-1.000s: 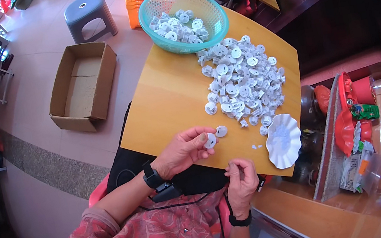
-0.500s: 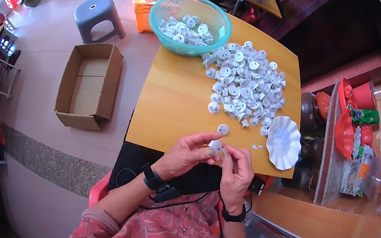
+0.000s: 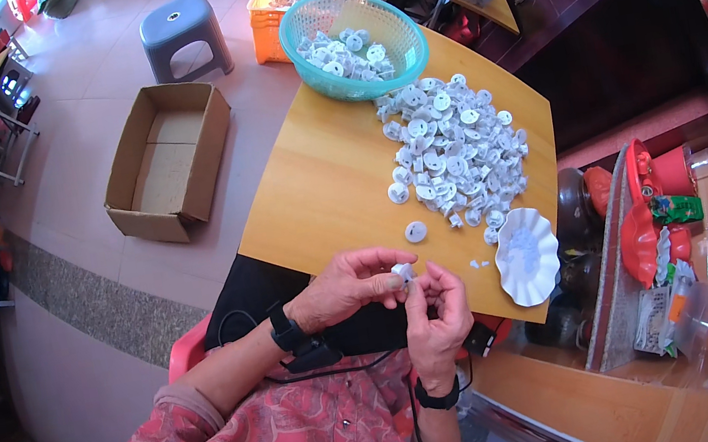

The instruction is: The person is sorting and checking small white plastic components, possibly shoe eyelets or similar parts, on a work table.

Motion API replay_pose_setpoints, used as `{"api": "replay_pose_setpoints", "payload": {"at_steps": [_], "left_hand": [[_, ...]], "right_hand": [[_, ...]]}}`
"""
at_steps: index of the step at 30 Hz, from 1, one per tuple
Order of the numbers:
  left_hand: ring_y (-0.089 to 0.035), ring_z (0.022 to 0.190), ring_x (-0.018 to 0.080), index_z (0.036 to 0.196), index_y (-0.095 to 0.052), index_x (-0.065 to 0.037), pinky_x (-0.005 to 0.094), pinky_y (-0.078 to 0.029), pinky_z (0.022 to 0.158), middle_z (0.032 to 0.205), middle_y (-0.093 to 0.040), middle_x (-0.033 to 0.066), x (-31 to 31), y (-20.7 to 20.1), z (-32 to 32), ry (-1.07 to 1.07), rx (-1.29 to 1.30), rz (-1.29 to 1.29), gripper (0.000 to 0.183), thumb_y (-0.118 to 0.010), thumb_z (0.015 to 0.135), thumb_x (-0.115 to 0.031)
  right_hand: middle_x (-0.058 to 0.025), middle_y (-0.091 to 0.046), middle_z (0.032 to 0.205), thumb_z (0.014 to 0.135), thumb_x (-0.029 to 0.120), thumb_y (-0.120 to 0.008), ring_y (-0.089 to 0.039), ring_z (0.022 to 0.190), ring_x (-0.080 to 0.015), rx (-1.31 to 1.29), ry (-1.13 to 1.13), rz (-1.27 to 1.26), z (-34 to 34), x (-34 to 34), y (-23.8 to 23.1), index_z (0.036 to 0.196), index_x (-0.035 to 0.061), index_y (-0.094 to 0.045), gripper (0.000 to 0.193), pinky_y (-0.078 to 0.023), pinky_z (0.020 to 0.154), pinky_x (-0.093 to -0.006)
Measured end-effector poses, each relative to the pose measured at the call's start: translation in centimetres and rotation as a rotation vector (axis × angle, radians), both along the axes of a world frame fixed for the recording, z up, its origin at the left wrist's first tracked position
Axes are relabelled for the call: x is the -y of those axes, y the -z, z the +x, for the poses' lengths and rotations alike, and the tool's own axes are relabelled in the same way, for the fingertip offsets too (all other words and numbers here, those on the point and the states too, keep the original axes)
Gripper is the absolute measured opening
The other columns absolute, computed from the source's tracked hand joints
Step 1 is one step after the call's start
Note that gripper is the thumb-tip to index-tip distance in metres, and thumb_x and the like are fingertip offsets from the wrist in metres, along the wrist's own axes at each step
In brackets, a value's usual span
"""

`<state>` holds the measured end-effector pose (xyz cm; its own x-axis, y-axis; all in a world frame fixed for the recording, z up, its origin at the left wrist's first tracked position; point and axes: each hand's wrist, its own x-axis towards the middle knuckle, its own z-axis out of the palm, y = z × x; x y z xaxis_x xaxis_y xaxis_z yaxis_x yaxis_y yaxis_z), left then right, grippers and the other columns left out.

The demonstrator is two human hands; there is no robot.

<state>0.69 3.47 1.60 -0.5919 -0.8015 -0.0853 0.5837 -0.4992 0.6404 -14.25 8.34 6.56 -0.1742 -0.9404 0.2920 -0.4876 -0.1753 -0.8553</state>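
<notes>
Over the near edge of the table, my left hand (image 3: 343, 293) is closed, its thumb and fingers pinching a small white plastic part (image 3: 402, 272). Close against that part, my right hand (image 3: 436, 320) has its thumb and fingertips drawn together; whatever lies between them is too small to make out. Just beyond my hands, a single round white piece (image 3: 415, 231) lies by itself on the wood. A large heap of similar white plastic parts (image 3: 454, 148) covers the table's right side. Beside it, a white scalloped dish (image 3: 520, 287) contains tiny pale pieces.
A turquoise plastic basket (image 3: 315, 73) with more white parts stands at the table's (image 3: 311, 191) far end. Behind it is an orange crate (image 3: 271, 33). On the floor to the left are a cardboard box (image 3: 209, 166) and a grey-blue stool (image 3: 179, 25). Shelves (image 3: 611, 300) flank the right.
The white part has turned in my left fingers, showing a narrower side. My right fingertips have shifted slightly against it. The view has moved a little.
</notes>
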Motion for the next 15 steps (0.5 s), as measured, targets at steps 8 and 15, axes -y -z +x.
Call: {"api": "replay_pose_setpoints", "payload": {"at_steps": [8, 15], "left_hand": [[-0.064, 0.084, 0.0097, 0.130, -0.060, -0.002, 0.0243, -0.055, 0.078, 0.104, -0.067, 0.0062, -0.2, -0.5, 0.6, 0.016, 0.100, -0.129, 0.036, -0.065, 0.096, -0.010], [-0.063, 0.087, 0.0094, 0.129, -0.060, -0.002, 0.0237, -0.054, 0.078, 0.103, -0.068, 0.0066, 0.6, -1.3, 1.4, 0.081, 0.126, -0.252, 0.034, -0.064, 0.096, -0.010]], "right_hand": [[-0.0079, -0.063, 0.082, 0.087, -0.004, -0.067, -0.063, 0.067, -0.0157, -0.120, -0.058, -0.068, -0.1, 0.3, -0.7, 0.116, -0.0025, -0.057, 0.030, -0.053, 0.060, -0.0282], [-0.0085, -0.064, 0.083, 0.089, -0.002, -0.067, -0.063, 0.068, -0.0150, -0.074, -0.100, 0.008, -0.5, 0.0, -0.3, 0.116, -0.0030, -0.057, 0.029, -0.053, 0.062, -0.0277]]}}
